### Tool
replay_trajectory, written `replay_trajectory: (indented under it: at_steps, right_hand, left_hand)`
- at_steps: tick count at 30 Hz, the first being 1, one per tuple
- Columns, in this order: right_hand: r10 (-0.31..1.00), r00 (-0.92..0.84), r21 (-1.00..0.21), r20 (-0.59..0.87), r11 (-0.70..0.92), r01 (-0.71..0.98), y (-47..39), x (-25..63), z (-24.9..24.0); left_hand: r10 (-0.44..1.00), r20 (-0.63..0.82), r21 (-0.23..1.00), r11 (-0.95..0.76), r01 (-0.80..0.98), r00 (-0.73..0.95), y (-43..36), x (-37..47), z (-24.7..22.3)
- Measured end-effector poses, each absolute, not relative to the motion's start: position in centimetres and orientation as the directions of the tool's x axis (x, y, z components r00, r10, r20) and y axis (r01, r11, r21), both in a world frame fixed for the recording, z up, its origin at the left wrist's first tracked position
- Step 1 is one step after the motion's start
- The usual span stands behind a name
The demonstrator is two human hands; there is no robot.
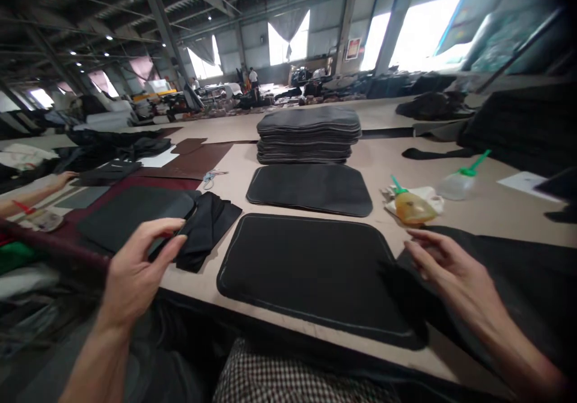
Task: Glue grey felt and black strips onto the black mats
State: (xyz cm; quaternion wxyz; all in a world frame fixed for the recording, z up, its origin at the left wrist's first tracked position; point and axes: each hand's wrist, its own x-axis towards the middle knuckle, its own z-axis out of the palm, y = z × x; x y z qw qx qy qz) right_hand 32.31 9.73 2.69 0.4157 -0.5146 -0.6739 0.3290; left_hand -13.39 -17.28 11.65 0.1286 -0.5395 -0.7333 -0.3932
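A black rounded leather panel (311, 271) lies flat on the table right in front of me. Beyond it rests a second, similar panel (311, 188), and behind that a tall stack of such panels (309, 134). My left hand (137, 265) pinches the edge of a black piece (135, 214) at the left, beside a folded black cloth (207, 226). To the right of the near panel my right hand (451, 268) hovers with fingers apart, holding nothing, over black material (527, 283).
A glue bottle with amber liquid and a green nozzle (411, 206) and a clear bottle with a green nozzle (457, 182) lie at the right. Another person's hand (61, 181) rests at the far left. Brown leather sheets (198, 158) and dark piles lie further back.
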Motion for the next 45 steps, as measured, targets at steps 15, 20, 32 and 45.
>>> replay_trajectory:
  at_steps: [15,20,32,45]
  right_hand:
    - [0.792,-0.531,-0.773,0.3,0.528,0.351,1.7,28.0,0.8]
    - [0.741,-0.6,-0.778,0.301,0.555,0.295,0.5,27.0,1.0]
    - [0.632,-0.727,-0.79,0.268,0.576,0.209,-2.0,24.9,1.3]
    - [0.435,-0.782,-0.669,0.447,0.742,0.03,-2.3,22.8,-0.8]
  left_hand:
    - [0.908,0.262,0.25,0.264,0.932,-0.327,-15.0,-22.4,2.1]
    - [0.898,0.239,0.258,0.309,0.915,-0.37,-14.7,-22.2,2.6]
    - [0.905,0.137,0.378,0.329,0.865,-0.404,-14.2,-22.1,3.0]
    - [0.942,0.277,-0.127,0.229,0.965,-0.188,-11.5,-17.3,3.1]
